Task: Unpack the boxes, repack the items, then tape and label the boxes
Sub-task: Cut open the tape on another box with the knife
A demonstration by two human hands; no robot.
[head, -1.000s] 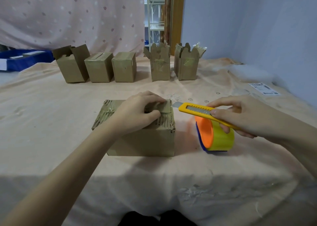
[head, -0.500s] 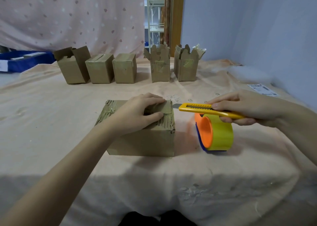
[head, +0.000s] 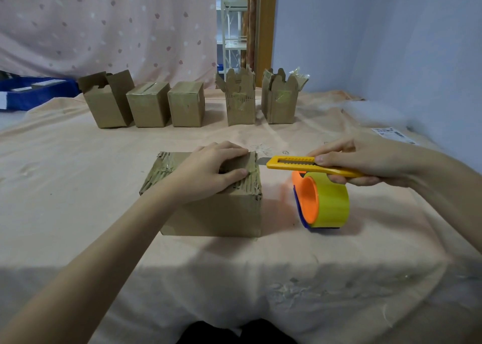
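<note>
A worn cardboard box (head: 219, 210) lies on its side in the middle of the table. My left hand (head: 208, 171) rests on its top near the right end, fingers lightly bent over the flap. My right hand (head: 365, 158) grips a yellow utility knife (head: 307, 164) held level, its short blade touching the box's upper right edge. Under the knife stands a tape dispenser (head: 322, 202) with an orange core and a yellow-green roll.
Several small cardboard boxes (head: 185, 103) line the back of the table, some with raised flaps (head: 240, 97). A printed label sheet (head: 393, 135) lies at the right near white padding (head: 370, 111). A blue bin (head: 36, 93) sits at far left.
My right hand has levelled the knife and brought its blade tip left against the box's right top edge. My left hand has stayed on the box.
</note>
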